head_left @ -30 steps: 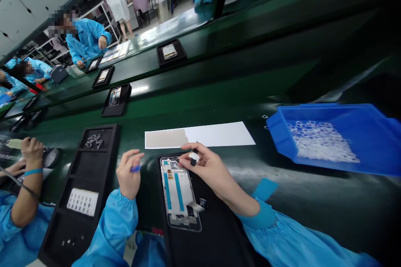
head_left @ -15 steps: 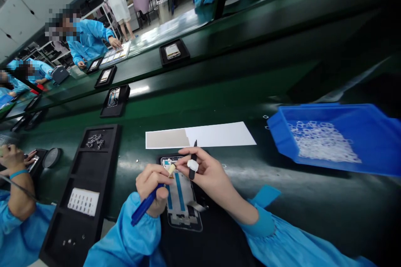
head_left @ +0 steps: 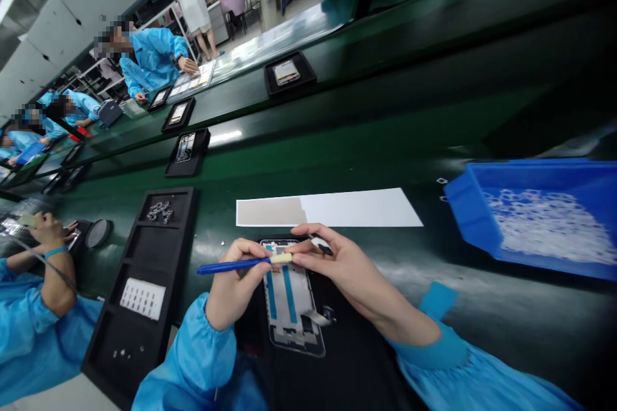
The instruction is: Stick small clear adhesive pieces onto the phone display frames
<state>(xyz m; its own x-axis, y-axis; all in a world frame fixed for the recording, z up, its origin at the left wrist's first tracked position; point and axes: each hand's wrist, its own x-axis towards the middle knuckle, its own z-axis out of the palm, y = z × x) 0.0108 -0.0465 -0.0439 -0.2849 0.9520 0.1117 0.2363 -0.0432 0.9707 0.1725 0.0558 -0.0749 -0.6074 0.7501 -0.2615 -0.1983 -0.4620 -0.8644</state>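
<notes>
Left hand (head_left: 236,286) closed around a blue-handled tool (head_left: 231,264), held level, pale tip (head_left: 282,258) pointing right over the top edge of the phone frame (head_left: 292,295); right hand (head_left: 337,263) fingers pinched at that pale tip, a small black-and-white part (head_left: 322,245) tucked under the curled fingers; frame lying flat on a black mat (head_left: 351,359), directly beneath both hands, two blue strips showing; white sheet (head_left: 337,209) just beyond on the green bench (head_left: 385,141); black compartment tray (head_left: 144,270) to the left; blue bin (head_left: 540,218) well apart to the right; co-worker's hand (head_left: 48,228) at far left
</notes>
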